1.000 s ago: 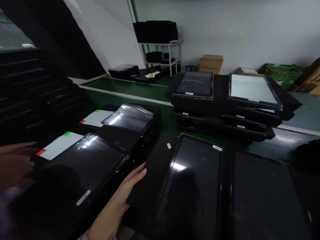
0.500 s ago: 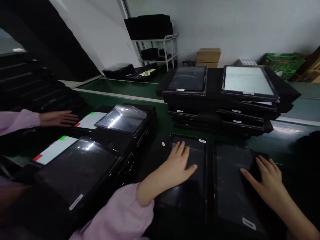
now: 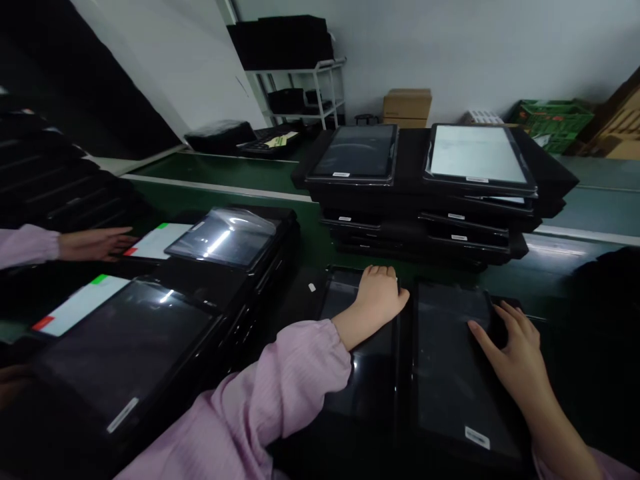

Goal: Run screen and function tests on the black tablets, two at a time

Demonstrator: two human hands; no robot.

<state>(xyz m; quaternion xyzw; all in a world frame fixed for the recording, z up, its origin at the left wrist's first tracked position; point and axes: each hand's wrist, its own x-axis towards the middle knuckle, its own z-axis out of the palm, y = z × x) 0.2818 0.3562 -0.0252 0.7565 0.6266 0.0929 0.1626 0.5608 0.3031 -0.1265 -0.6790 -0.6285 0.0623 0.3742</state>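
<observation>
"Head view first: where are the person's two hands?"

"Left hand (image 3: 377, 292) is bent over the upper end of one dark tablet (image 3: 373, 380), thumb out to the side. The fingertips are tucked out of sight, so it is impossible to tell whether that grip is clasping anything."

"And the right hand (image 3: 517, 347)?"

"Its grip is loose and spread. The thumb reaches onto the face of a second dark tablet (image 3: 443, 363), and the fingers lie beyond that tablet's right edge."

"How do the two tablets lie?"

"Flat, side by side, just in front of the person, with a narrow dark gap between them. The second one has a white label (image 3: 477, 437) near its lower end."

"What is around them?"

"A small white tab (image 3: 312, 287) lies left of the first tablet. Behind is a tall pile (image 3: 410, 180) of tablets on the green tabletop (image 3: 215, 180), with a pale-faced tablet (image 3: 477, 152) on top at the right. Another pile (image 3: 200, 287) stands to the left."

"Anyone else there?"

"Yes, at the far left a co-worker's hand (image 3: 97, 244) is stretched out beside a white panel (image 3: 159, 240) with red and green corners"
</observation>
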